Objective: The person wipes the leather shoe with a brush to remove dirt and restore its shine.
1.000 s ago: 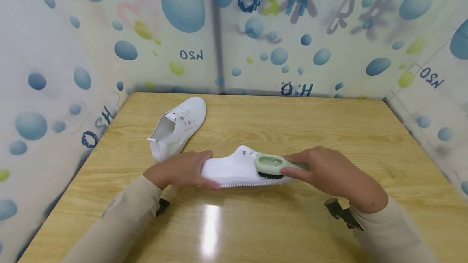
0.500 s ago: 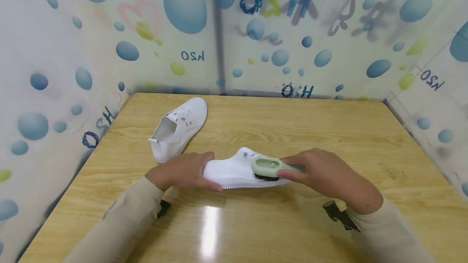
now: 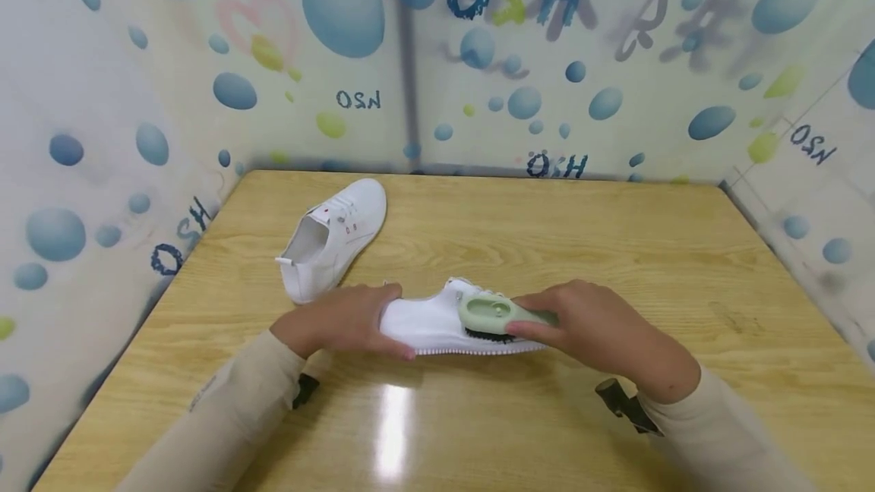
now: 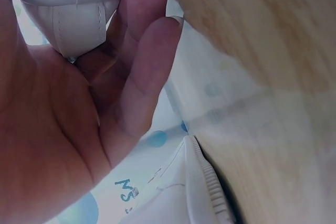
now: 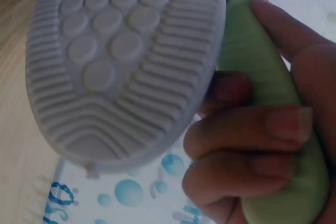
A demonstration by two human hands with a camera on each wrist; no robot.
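Observation:
A white shoe (image 3: 420,325) is held sideways over the table, its toe to the right. My left hand (image 3: 352,321) grips its heel, thumb along the near side; the left wrist view shows the heel (image 4: 73,24) between thumb and fingers. In my right hand (image 3: 595,329) is a pale green shoe brush (image 3: 487,313), gripped by its handle. Its dark bristles rest against the near side of the shoe, toward the front. From the right wrist view, fingers wrap the green handle (image 5: 262,77) beside the ridged, dotted sole (image 5: 126,66).
Another white shoe (image 3: 335,238) stands behind my left hand, toe pointing to the back. Under both lies a wooden table (image 3: 615,241), a bright reflection on its near part. A patterned curtain-like wall (image 3: 472,97) rises behind its far edge.
My right hand has moved the brush leftward along the shoe's side, from near the toe toward the middle. The left hand keeps its grip on the heel, almost unmoved.

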